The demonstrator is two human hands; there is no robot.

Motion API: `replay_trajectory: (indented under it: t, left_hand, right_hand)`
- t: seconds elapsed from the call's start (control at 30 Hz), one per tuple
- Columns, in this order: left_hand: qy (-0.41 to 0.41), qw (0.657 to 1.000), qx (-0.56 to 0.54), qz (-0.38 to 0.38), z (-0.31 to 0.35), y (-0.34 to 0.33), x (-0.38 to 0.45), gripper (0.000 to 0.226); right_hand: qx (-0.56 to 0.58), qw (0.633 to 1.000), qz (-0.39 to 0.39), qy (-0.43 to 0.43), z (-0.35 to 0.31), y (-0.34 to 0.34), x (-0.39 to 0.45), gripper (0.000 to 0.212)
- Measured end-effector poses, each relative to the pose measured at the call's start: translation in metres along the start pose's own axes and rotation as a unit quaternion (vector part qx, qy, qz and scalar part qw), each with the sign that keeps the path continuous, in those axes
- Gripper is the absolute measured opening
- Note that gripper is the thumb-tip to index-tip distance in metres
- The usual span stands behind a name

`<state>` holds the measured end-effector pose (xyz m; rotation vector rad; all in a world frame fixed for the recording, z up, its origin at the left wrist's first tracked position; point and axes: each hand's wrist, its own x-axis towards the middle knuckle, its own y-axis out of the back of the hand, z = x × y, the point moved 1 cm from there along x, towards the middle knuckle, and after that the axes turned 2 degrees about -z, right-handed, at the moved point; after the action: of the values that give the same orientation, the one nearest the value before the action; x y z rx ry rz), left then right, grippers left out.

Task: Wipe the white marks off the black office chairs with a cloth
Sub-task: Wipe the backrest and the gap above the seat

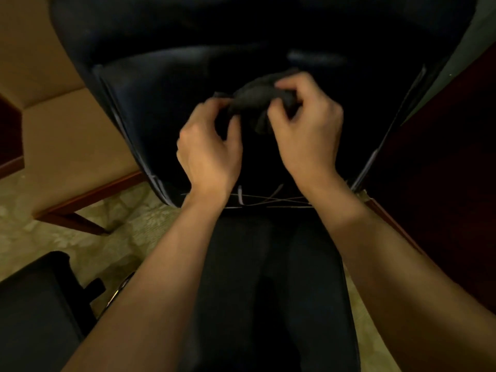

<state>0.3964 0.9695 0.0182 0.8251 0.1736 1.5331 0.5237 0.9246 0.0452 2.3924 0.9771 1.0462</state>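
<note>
We count two hands, our left hand [208, 146] and our right hand [306, 124], and one dark cloth [255, 99] gripped between them. We count two black chairs: one black chair [188, 76] in front of us and a second black chair [35, 304] at the lower left. We also see one wooden desk [53, 135] at left

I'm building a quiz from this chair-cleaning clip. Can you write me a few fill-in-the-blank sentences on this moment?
1. The dark cloth is held by ____ hands.
2. The left hand and right hand hover in front of a ____ office chair.
3. The floor beneath the chair shows a pale ____ pattern.

Missing words: both; black; mottled
</note>
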Motion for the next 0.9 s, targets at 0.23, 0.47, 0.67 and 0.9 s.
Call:
replay_trajectory:
  t: [0.23,0.47,0.67,0.9]
  left_hand:
    - [0.005,0.989,0.100,-0.109,-0.088,0.007,-0.045,0.023]
    - [0.015,0.991,0.099,-0.083,-0.129,0.047,-0.054,0.022]
    - [0.012,0.999,0.030,0.015,-0.143,0.059,-0.024,0.024]
    - [0.029,0.991,0.091,-0.097,-0.195,0.036,-0.084,0.021]
  right_hand:
    - [-0.101,0.986,-0.128,-0.020,0.021,-0.061,-0.068,0.017]
    - [-0.106,0.973,-0.203,-0.016,-0.008,-0.082,-0.096,0.020]
    - [-0.090,0.983,-0.134,0.089,-0.049,-0.102,-0.058,0.019]
    - [-0.163,0.960,-0.226,-0.005,0.000,-0.133,-0.134,0.019]
